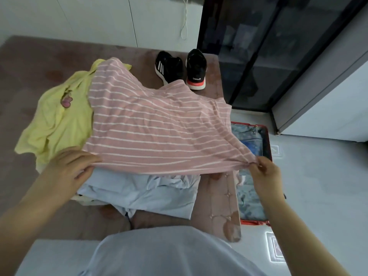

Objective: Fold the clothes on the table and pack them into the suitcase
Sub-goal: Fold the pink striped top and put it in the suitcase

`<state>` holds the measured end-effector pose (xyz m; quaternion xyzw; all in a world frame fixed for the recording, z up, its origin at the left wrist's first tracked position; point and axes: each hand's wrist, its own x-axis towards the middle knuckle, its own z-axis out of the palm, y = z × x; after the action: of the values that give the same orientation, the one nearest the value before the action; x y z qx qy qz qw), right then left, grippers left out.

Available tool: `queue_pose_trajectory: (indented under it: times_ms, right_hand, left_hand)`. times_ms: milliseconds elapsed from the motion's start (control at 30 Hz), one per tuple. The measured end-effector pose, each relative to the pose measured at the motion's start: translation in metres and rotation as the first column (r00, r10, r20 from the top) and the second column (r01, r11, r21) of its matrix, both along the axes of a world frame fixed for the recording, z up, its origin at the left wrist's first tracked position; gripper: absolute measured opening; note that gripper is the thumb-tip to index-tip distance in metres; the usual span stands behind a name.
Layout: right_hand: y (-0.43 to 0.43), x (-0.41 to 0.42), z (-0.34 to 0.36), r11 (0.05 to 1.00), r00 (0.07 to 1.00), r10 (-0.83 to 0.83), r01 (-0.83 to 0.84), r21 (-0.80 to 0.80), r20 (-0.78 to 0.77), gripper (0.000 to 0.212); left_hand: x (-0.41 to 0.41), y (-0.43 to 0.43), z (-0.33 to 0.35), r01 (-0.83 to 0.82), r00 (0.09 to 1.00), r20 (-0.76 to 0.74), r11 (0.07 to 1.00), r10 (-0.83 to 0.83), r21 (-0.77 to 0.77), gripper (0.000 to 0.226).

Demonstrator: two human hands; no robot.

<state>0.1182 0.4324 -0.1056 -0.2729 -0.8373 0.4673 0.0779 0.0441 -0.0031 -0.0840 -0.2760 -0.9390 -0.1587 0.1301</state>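
Grips the near hem of the pink striped shirt (155, 124), corners pinched in left hand (67, 166) and right hand (266, 172), above a crumpled pale blue garment (143, 193) on the desk (29, 76). Rightward, open red suitcase (269, 142) on the floor (318, 176). Beyond, yellow top (57, 120) partly under the shirt; farther, black trainers (179, 68).

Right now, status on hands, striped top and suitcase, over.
Left hand and right hand each grip near edge of pink striped top. Top stretched, raised over the light blue garment, unfolded. Suitcase open on floor, right of table.
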Motion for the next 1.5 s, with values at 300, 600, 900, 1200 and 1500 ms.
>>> queue_pose_trajectory:
  times_ms: [300,600,900,1200,1500]
  right_hand:
    - [0.018,0.04,0.021,0.98,0.98,0.16,-0.143,-0.14,0.119,0.019]
    - [0.013,0.085,0.014,0.875,0.858,0.478,-0.484,-0.013,0.187,0.036]
    - [0.022,0.087,-0.021,0.753,0.853,0.463,-0.522,0.401,0.241,0.053]
    - [0.011,0.065,0.004,0.668,0.81,0.574,-0.549,0.502,0.123,0.038]
    - [-0.034,-0.03,0.065,0.536,0.639,0.767,-0.586,0.607,-0.06,0.016]
  left_hand:
    - [-0.002,-0.018,0.018,0.115,0.982,0.155,0.993,-0.112,-0.011,0.029]
    - [0.028,-0.016,0.025,0.056,0.972,0.231,0.998,-0.045,-0.039,0.033]
    - [0.043,-0.019,-0.011,0.098,0.983,0.155,0.995,-0.1,0.025,0.031]
    - [0.041,0.03,0.017,0.141,0.908,0.414,0.979,-0.07,-0.144,0.045]
    - [0.035,0.238,0.057,0.141,0.78,0.574,0.964,-0.249,0.227,0.077]
